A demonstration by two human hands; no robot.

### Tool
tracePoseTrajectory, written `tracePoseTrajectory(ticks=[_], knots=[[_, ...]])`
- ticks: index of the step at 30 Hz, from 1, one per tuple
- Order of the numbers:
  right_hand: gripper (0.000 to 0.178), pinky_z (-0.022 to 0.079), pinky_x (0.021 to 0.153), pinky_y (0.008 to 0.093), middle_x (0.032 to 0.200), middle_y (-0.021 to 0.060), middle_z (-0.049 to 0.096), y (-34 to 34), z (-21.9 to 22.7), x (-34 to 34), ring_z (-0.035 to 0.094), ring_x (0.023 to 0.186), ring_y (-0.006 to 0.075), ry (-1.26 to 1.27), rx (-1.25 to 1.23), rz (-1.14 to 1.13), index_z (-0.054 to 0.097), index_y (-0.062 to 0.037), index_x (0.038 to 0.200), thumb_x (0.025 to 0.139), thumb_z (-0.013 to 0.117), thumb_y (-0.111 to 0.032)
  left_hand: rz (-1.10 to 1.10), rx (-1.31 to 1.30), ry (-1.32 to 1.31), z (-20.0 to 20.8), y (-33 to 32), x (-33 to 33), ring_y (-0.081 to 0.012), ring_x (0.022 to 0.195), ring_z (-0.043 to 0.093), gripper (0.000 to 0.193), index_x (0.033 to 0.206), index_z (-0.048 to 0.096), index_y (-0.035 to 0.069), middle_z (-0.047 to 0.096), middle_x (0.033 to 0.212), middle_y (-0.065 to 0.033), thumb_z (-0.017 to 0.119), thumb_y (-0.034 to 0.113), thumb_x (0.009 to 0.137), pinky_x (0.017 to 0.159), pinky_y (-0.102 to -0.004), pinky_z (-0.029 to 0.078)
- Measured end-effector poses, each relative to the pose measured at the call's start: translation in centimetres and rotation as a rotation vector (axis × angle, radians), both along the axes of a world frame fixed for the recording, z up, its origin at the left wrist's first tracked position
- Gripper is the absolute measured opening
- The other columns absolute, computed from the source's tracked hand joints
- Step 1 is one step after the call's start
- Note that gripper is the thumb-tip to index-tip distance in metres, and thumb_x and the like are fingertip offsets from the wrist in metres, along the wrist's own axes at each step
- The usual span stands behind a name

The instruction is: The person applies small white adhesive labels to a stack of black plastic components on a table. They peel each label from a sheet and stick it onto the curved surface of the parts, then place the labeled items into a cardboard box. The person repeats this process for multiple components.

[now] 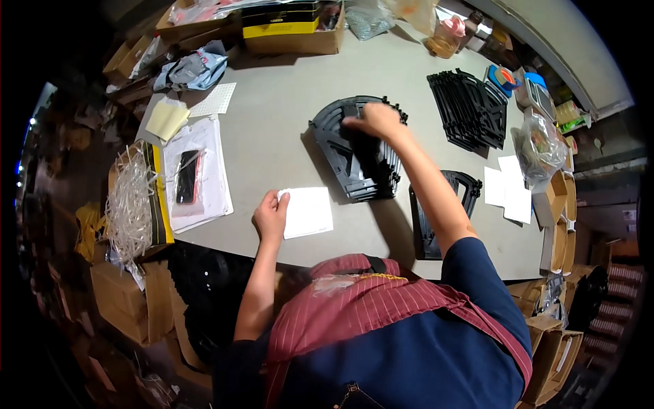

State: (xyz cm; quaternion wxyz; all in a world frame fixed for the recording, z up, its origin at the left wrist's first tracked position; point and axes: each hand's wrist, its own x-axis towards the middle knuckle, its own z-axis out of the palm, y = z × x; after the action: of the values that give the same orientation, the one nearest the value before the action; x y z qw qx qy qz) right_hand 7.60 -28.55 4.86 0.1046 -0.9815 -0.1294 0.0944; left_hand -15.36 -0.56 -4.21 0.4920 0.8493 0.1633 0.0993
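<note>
The stack of black curved plastic parts (337, 140) is sitting near the middle of the table (262, 146), with its toothed ends fanning along the right side. The right hand (376, 120) is lying over its upper end, fingers curling and thumb extending; whether its grip is closing on a part or only touching, I cannot tell. Nearer the person, the left hand (270, 217) is pinching the left edge of a white paper sheet (308, 213), its grip closing between thumb and fingers. Because the parts are overlapping closely, handling them well is likely calling for taking a single part by its solid rim, lifting it clear of the neighbouring teeth and steadying the rest, while keeping the paper flat. To the right, another row of black parts (466, 109) is leaning together, and a separate black part (424, 232) is lying partly under the forearm. Further out, a black-and-yellow box (162, 204) at the left is holding a tangle of pale strips (129, 204); a cardboard box (293, 45) at the far edge is carrying a black-and-yellow carton (279, 19); a clear plastic bag (543, 145) at the right is enclosing something I cannot make out.
</note>
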Motion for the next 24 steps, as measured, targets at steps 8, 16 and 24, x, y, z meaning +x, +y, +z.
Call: tracePoseTrajectory(ticks=[8, 16, 24], knots=[[0.053, 0.056, 0.072, 0.0475, 0.082, 0.0202, 0.072, -3.0, 4.3, -8.6, 0.07, 0.08, 0.0394, -0.099, 0.323, -0.231, 0.074, -0.0033, 0.079, 0.078, 0.07, -0.056, -0.048, -0.295, -0.086, -1.7, 0.7, -0.2, -0.0079, 0.076, 0.063, 0.022, 0.101, 0.066, -0.004, 0.074, 0.086, -0.0063, 0.07, 0.018, 0.098, 0.07, -0.0236, 0.049], [0.056, 0.056, 0.076, 0.0477, 0.086, 0.0219, 0.073, -18.8, -1.0, -18.7, 0.071, 0.086, 0.0398, 0.114, 0.018, -0.567, 0.075, -0.0013, 0.081, 0.076, 0.068, -0.056, -0.117, -0.437, -0.088, -2.3, 1.0, 0.5, -0.0073, 0.079, 0.061, 0.02, 0.1, 0.064, -0.005, 0.071, 0.088, -0.0037, 0.068, 0.014, 0.099, 0.072, -0.0215, 0.048], [0.053, 0.054, 0.068, 0.0459, 0.081, 0.018, 0.069, -14.3, 4.4, -20.7, 0.069, 0.078, 0.0372, -0.165, 0.03, -0.356, 0.065, 0.0004, 0.084, 0.09, 0.068, -0.053, -0.22, -0.527, -0.096, 1.0, -0.5, 0.8, -0.0071, 0.082, 0.056, 0.026, 0.104, 0.067, -0.007, 0.065, 0.089, -0.0002, 0.063, 0.019, 0.102, 0.074, -0.0211, 0.045]])
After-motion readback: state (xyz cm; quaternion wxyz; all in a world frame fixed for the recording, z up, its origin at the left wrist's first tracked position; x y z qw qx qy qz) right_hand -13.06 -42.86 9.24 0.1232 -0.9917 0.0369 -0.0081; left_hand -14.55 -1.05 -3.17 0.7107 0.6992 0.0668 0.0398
